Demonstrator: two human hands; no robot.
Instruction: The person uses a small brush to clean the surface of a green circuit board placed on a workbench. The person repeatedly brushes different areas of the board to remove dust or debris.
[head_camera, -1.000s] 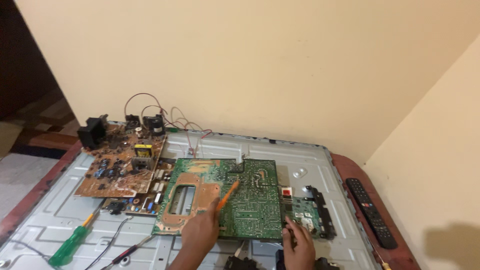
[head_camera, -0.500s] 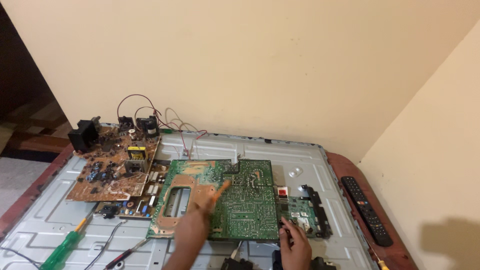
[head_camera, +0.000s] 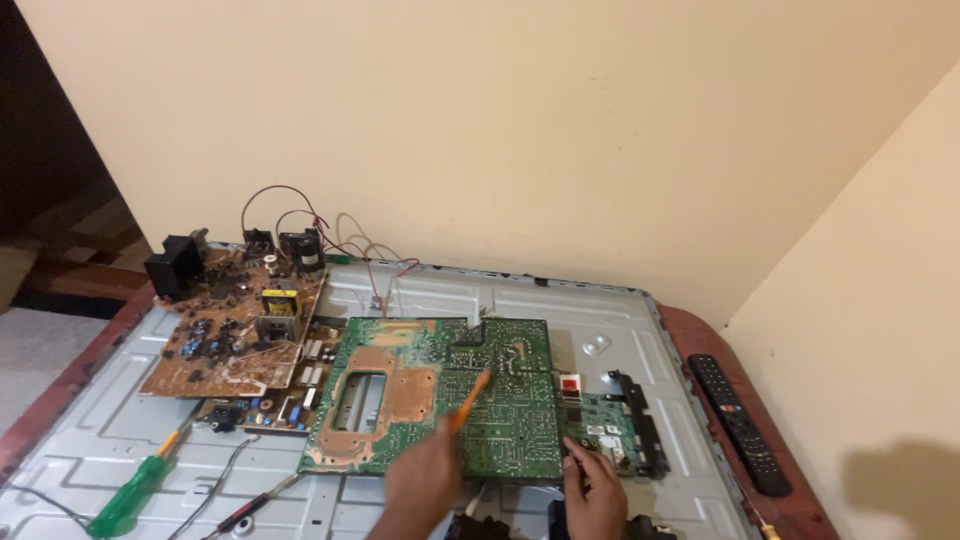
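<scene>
Slid lower on green circuit board (head_camera: 440, 400) since half a second ago: left hand (head_camera: 425, 490), clenched on orange tool (head_camera: 468, 398).
Tip angled onto solder side, probing; right hand (head_camera: 592, 492) fingertips pressing small board (head_camera: 605, 430), steadying.

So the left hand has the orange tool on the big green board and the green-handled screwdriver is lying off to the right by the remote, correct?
Not quite. The head view shows the green-handled screwdriver lying to the left, below the brown board, not by the remote. The left hand does hold the orange tool on the green board.
</scene>
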